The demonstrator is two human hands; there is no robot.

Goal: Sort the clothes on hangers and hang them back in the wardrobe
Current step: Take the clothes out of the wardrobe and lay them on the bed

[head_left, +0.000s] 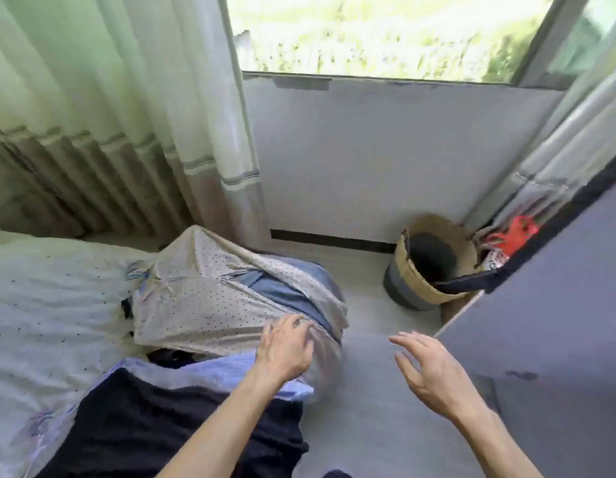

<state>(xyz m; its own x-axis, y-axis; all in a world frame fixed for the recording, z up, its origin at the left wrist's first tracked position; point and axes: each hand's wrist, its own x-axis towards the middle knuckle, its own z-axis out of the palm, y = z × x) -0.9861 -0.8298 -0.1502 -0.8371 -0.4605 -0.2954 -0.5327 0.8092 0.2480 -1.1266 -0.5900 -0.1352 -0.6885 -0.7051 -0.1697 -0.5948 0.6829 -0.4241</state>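
The left hand [285,346] grips the near edge of the dotted garment [203,291] on top of the clothes heaped on the bed [41,305] at left, probably to lift it for sorting, while the right hand [434,370] hovers apart, fingers spread and empty, ready to help.

Bed with white dotted sheet [41,305] fills the left, pleated pale curtain [92,98] behind it, window [385,32] right of the curtain with white wall panel [385,150] below. Clothes piled on the bed's right edge: beige dotted garment [203,298] on top of blue denim garment [285,291], light blue striped shirt [223,370] in front of those, black knit garment [161,426] nearest over the shirt; left hand [285,350] on the dotted garment's near edge. Right hand [434,370] over grey floor [361,408] between bed and grey wardrobe door [540,305] at far right; round woven straw basket [413,270] on the floor behind, in the corner by the panel, red plastic bag [513,234] right of it.
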